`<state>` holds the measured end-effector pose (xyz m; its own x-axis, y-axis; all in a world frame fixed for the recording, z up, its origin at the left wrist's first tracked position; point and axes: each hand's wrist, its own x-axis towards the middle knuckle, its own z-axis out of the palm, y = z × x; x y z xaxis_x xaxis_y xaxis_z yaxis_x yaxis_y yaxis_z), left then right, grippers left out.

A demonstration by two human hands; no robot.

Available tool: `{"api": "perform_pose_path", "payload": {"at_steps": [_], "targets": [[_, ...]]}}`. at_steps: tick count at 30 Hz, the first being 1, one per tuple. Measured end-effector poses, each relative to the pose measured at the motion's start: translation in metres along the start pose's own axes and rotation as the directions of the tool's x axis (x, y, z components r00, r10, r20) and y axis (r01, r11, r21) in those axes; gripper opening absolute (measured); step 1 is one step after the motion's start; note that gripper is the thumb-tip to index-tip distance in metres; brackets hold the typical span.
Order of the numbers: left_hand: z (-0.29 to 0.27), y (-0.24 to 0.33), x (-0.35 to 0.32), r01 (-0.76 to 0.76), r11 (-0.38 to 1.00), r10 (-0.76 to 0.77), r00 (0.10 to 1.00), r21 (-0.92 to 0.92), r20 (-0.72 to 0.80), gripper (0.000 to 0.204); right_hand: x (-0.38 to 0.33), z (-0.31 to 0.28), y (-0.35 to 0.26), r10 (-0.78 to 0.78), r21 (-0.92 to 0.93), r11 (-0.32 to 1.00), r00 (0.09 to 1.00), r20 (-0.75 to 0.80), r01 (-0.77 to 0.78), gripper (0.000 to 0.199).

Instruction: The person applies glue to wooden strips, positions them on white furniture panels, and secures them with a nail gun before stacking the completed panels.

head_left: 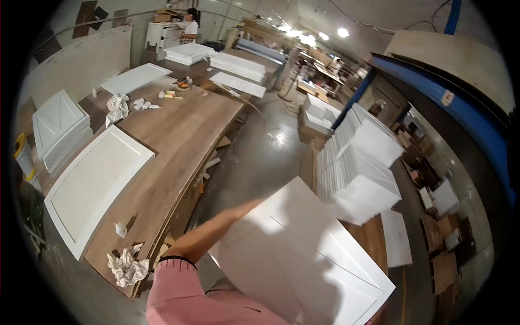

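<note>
A large white cabinet door panel point(287, 244) with a grooved border is tilted in front of my body, a shadow falling over its face. From the pink sleeve my left arm reaches to the panel's upper left edge. There my left hand point(250, 207) grips the edge, its fingers hidden behind the panel. My right hand is out of sight, and the panel covers much of that side. Just beyond the panel, on the right, stands a tall stack of white panels point(352, 162) on a wooden support.
To the left, a long wooden table point(184, 135) holds a framed white panel point(97, 184), stacked panels point(62, 124), crumpled cloths point(129, 265) and a small white bottle point(121, 229). A grey aisle floor point(260, 146) runs between table and stack. Another person point(189, 27) stands far back.
</note>
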<state>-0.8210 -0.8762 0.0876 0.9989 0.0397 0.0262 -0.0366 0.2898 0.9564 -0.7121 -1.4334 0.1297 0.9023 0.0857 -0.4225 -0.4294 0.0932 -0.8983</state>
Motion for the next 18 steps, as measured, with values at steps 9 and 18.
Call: {"api": "perform_pose_path", "payload": {"at_steps": [9,18], "targets": [[-0.091,0.110,0.055,0.060,0.993,-0.108,0.824,-0.103,-0.556,0.052,0.260,0.149,-0.081,0.076,-0.113,0.992,0.973,0.219,-0.052,0.071],[-0.255,0.051,0.096,0.047,0.990,0.098,0.420,0.130,-0.902,0.057,0.551,0.413,-0.150,0.166,-0.264,0.964,0.813,0.558,-0.016,0.074]]}}
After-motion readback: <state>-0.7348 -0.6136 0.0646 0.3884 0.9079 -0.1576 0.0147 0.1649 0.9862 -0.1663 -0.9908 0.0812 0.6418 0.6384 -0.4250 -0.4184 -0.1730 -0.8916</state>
